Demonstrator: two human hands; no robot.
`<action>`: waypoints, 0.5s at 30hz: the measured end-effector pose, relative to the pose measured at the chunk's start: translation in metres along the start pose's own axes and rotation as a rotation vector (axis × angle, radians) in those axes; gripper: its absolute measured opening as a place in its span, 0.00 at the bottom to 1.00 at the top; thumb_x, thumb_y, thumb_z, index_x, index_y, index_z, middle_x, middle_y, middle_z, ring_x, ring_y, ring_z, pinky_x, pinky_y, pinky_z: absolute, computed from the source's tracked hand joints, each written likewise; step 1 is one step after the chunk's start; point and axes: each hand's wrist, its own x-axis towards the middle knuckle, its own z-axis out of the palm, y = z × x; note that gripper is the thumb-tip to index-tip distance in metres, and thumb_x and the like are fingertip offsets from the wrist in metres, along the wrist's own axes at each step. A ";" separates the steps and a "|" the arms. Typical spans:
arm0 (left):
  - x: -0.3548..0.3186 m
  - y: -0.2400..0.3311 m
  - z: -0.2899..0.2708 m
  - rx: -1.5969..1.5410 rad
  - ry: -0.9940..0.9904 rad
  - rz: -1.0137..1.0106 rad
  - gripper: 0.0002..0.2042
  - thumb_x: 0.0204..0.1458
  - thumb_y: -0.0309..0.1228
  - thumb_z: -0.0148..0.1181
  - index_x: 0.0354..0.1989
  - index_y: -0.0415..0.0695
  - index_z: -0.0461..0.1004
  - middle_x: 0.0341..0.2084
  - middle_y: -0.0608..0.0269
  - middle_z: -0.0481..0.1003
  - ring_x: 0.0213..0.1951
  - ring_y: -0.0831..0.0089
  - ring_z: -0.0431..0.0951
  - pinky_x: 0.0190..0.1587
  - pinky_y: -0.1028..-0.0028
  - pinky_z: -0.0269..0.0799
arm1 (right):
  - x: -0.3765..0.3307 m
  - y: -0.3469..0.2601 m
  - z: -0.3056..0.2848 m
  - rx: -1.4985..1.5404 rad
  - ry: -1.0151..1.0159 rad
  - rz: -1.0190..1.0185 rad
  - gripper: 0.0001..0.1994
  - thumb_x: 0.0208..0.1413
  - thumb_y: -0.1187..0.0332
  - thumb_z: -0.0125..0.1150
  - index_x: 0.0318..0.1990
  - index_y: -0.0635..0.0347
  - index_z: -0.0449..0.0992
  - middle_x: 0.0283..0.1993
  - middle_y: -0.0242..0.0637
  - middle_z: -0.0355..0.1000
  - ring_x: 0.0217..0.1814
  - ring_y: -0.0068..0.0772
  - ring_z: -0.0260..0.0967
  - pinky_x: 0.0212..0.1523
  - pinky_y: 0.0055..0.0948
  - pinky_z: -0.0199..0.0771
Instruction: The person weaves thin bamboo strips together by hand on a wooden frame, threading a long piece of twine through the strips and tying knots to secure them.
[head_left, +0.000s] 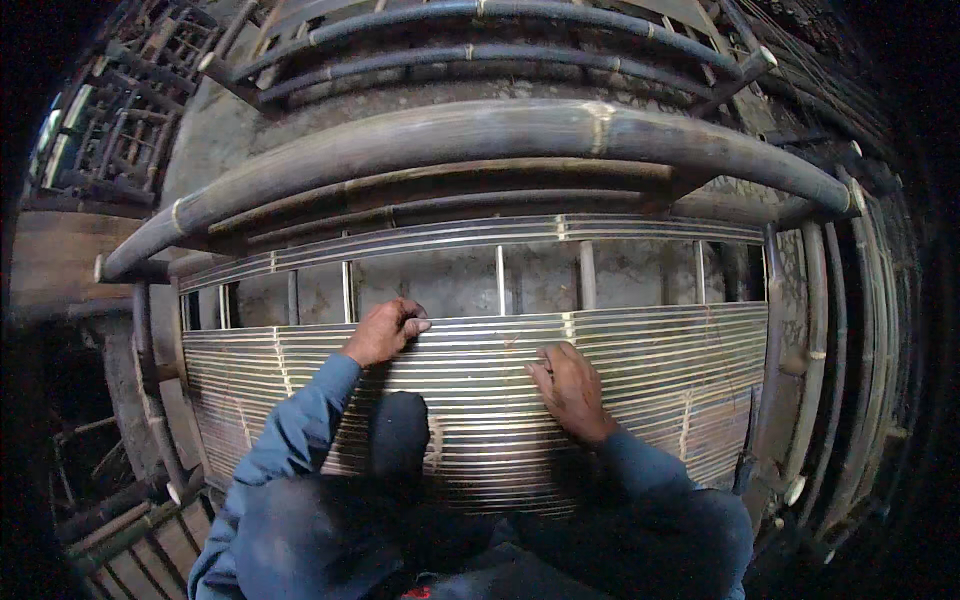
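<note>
With my left hand [386, 331] and right hand [571, 392] curled over the slatted panel [478, 372] spread before me, whether gripping I cannot tell, a light, even touch should best keep it straight.

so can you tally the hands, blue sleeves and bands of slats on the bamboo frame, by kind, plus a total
Hands: 2 (left hand, right hand)
Blue sleeves: 2 (left sleeve, right sleeve)
Bands of slats: 2 (narrow far band, wide near band)
Total: 6
</note>
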 end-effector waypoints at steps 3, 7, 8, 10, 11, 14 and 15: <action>-0.002 -0.007 0.004 -0.062 0.063 0.039 0.11 0.58 0.37 0.66 0.42 0.43 0.83 0.34 0.44 0.80 0.42 0.47 0.81 0.46 0.55 0.74 | 0.011 -0.017 0.028 -0.213 0.052 0.080 0.10 0.61 0.65 0.63 0.39 0.65 0.75 0.35 0.52 0.72 0.40 0.57 0.73 0.40 0.51 0.71; 0.011 -0.007 0.008 0.034 0.245 0.184 0.10 0.59 0.36 0.65 0.37 0.40 0.80 0.31 0.48 0.76 0.39 0.47 0.77 0.43 0.53 0.71 | 0.012 -0.023 0.041 -0.222 0.102 0.090 0.10 0.59 0.66 0.67 0.37 0.62 0.74 0.35 0.48 0.73 0.37 0.56 0.72 0.37 0.48 0.71; 0.015 -0.009 0.006 0.086 0.300 0.227 0.11 0.60 0.36 0.64 0.36 0.39 0.80 0.31 0.49 0.75 0.39 0.47 0.76 0.43 0.54 0.70 | 0.013 -0.030 0.045 -0.229 0.089 0.116 0.10 0.59 0.66 0.67 0.37 0.62 0.74 0.36 0.49 0.73 0.38 0.57 0.73 0.38 0.50 0.72; 0.021 -0.014 0.005 0.063 0.286 0.253 0.10 0.59 0.35 0.65 0.36 0.41 0.79 0.32 0.50 0.74 0.40 0.48 0.75 0.44 0.55 0.69 | 0.015 -0.039 0.047 -0.256 0.075 0.170 0.10 0.59 0.65 0.65 0.38 0.64 0.75 0.37 0.52 0.73 0.39 0.57 0.73 0.39 0.52 0.73; 0.020 -0.018 0.001 0.083 0.269 0.260 0.10 0.59 0.35 0.65 0.36 0.40 0.80 0.32 0.50 0.74 0.40 0.48 0.75 0.44 0.55 0.69 | 0.017 -0.041 0.052 -0.271 0.095 0.182 0.07 0.59 0.69 0.62 0.38 0.64 0.74 0.36 0.52 0.72 0.38 0.57 0.73 0.39 0.53 0.72; 0.023 -0.009 0.000 0.117 0.239 0.247 0.09 0.57 0.34 0.66 0.41 0.42 0.79 0.38 0.51 0.75 0.44 0.50 0.74 0.46 0.56 0.68 | 0.012 -0.037 0.063 -0.352 0.184 0.231 0.04 0.57 0.73 0.57 0.36 0.64 0.73 0.35 0.52 0.71 0.37 0.57 0.72 0.39 0.54 0.72; 0.020 -0.003 -0.001 0.117 0.292 0.274 0.10 0.56 0.33 0.66 0.43 0.42 0.79 0.40 0.51 0.74 0.45 0.50 0.74 0.47 0.55 0.68 | 0.011 -0.036 0.066 -0.387 0.209 0.192 0.04 0.55 0.75 0.53 0.38 0.65 0.71 0.34 0.53 0.69 0.36 0.58 0.71 0.38 0.55 0.72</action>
